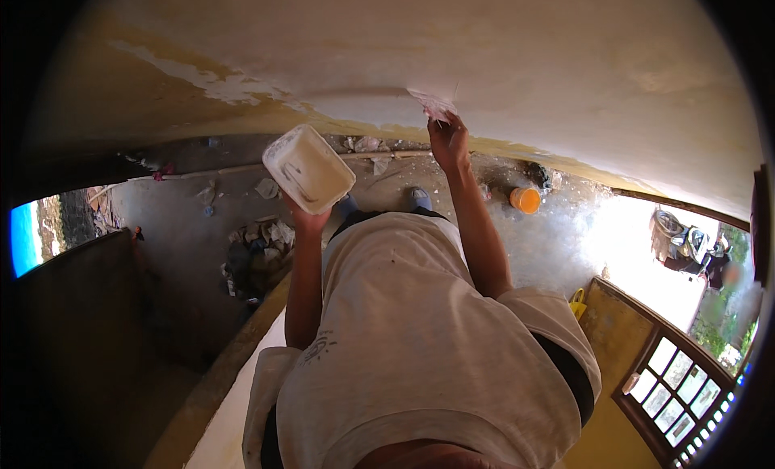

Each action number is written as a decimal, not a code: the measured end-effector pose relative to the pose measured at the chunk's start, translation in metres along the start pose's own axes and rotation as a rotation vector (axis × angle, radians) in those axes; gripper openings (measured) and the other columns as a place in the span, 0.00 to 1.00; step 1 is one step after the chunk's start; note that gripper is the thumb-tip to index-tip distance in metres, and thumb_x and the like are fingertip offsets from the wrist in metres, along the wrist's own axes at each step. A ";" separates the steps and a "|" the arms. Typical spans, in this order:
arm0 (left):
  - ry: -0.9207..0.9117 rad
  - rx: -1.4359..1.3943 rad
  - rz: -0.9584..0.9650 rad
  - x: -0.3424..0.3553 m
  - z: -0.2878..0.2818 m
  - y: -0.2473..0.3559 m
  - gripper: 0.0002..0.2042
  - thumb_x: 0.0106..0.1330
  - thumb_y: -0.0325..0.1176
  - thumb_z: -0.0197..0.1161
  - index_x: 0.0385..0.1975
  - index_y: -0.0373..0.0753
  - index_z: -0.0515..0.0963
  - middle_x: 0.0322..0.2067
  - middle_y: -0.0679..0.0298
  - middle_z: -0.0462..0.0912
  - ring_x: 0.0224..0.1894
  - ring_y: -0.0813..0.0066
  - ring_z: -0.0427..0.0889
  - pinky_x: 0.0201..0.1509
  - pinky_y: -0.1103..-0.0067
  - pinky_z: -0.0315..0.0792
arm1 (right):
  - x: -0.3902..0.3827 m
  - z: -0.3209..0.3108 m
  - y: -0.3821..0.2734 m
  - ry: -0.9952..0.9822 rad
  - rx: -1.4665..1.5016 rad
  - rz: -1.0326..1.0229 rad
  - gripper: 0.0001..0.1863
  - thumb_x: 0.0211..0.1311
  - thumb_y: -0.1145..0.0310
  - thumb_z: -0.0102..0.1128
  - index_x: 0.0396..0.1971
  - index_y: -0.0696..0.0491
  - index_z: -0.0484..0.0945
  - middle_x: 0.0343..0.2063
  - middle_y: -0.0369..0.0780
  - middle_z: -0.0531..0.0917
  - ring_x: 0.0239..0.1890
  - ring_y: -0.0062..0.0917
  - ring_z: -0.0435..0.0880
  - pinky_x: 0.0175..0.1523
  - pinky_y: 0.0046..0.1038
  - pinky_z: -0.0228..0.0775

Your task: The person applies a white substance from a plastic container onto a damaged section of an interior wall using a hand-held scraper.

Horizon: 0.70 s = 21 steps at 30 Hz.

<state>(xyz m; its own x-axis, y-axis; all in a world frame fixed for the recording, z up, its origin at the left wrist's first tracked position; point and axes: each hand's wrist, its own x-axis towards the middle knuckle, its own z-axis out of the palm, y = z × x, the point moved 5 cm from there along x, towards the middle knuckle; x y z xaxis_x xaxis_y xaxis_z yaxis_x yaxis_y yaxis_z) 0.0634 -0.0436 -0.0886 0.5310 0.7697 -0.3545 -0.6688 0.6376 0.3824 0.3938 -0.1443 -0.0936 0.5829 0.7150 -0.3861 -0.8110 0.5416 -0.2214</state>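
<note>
My left hand (307, 215) is closed on the lower edge of a white rectangular tub (342, 177), holding it up in front of the wall with its inside facing me. Whitish, smeared residue coats the tub's inside. My right hand (449, 142) is raised to the wall (517, 57), its fingers pinching a thin, pinkish-white flat piece (436, 104) that lies against the surface. Whether that piece is a sheet or a flexible scraper cannot be made out. Pale smoothed coating covers much of the wall, with rough yellowish-brown patches showing at the left and along the bottom.
An orange bucket (525, 199) stands on the floor near the wall, right of my arm. A pole (226, 169) runs along the wall's foot among scraps. A heap of crumpled bags (258, 255) lies at the left. A bright doorway and a paned window (672, 392) are at the right.
</note>
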 end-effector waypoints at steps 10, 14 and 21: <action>0.003 -0.026 0.016 -0.006 0.006 -0.013 0.33 0.65 0.63 0.51 0.66 0.52 0.61 0.63 0.68 0.67 0.65 0.62 0.67 0.68 0.56 0.59 | 0.003 -0.095 0.020 0.148 -0.308 0.204 0.06 0.66 0.70 0.51 0.40 0.55 0.72 0.41 0.42 0.79 0.48 0.30 0.76 0.58 0.34 0.68; -0.012 -0.037 0.022 -0.009 0.014 -0.012 0.33 0.65 0.62 0.52 0.66 0.52 0.61 0.63 0.67 0.67 0.65 0.62 0.67 0.69 0.56 0.59 | 0.022 -0.083 0.038 0.104 -0.300 0.205 0.09 0.68 0.69 0.49 0.45 0.55 0.69 0.45 0.42 0.75 0.50 0.31 0.73 0.59 0.35 0.66; -0.042 0.019 0.079 -0.005 0.025 -0.009 0.33 0.65 0.61 0.53 0.66 0.51 0.61 0.63 0.66 0.67 0.65 0.61 0.66 0.69 0.57 0.59 | 0.015 -0.031 0.017 -0.005 -0.122 0.128 0.09 0.67 0.71 0.50 0.44 0.55 0.70 0.44 0.41 0.76 0.48 0.28 0.74 0.57 0.33 0.67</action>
<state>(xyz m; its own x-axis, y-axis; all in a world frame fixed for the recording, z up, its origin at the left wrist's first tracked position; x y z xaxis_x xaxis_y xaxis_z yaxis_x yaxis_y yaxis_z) 0.0800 -0.0523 -0.0688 0.4987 0.8181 -0.2863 -0.6999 0.5749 0.4237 0.3867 -0.1381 -0.1312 0.4745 0.7771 -0.4135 -0.8785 0.3887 -0.2777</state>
